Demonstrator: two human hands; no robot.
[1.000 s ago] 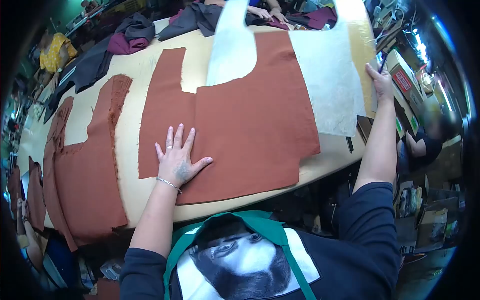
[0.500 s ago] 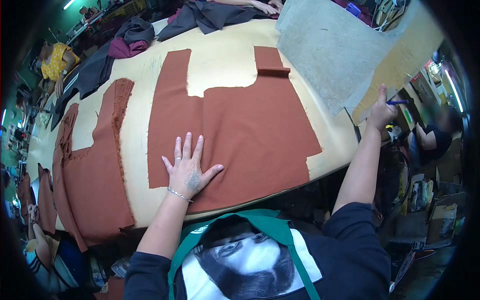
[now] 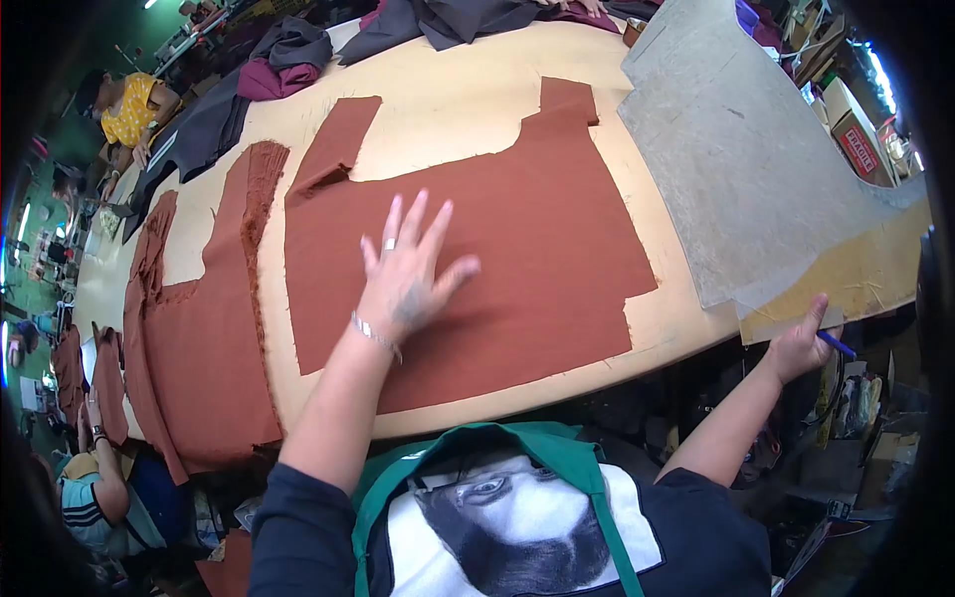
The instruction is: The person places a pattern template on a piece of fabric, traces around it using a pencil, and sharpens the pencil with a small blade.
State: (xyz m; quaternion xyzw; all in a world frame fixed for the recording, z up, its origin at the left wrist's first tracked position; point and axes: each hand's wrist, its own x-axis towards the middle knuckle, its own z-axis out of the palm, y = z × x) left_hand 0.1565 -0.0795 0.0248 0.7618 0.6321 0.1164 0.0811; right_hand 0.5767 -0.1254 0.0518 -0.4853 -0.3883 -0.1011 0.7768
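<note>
My left hand [image 3: 408,274], fingers spread, is over the large rust-red fabric piece [image 3: 497,269] and holds nothing; whether it touches the cloth I cannot tell. The fabric lies on the pale table, with a fold at its upper left arm and another at its upper right tip. At the right, my right hand [image 3: 799,348] grips the taped yellowish edge of a big grey pattern sheet [image 3: 736,149], along with a blue pen [image 3: 836,344]. The sheet lies beside the fabric and reaches past the table's edge.
Another rust-red fabric stack [image 3: 204,368] with frayed edges lies to the left. Dark and maroon cloths [image 3: 284,65] line the far side. A person in yellow [image 3: 129,114] is at the far left, another person [image 3: 95,497] at the lower left. A cardboard box [image 3: 858,139] stands right.
The pattern sheet has come off the fabric and swung to the right with my right hand. My left hand has moved up over the fabric, whose upper left arm is now creased.
</note>
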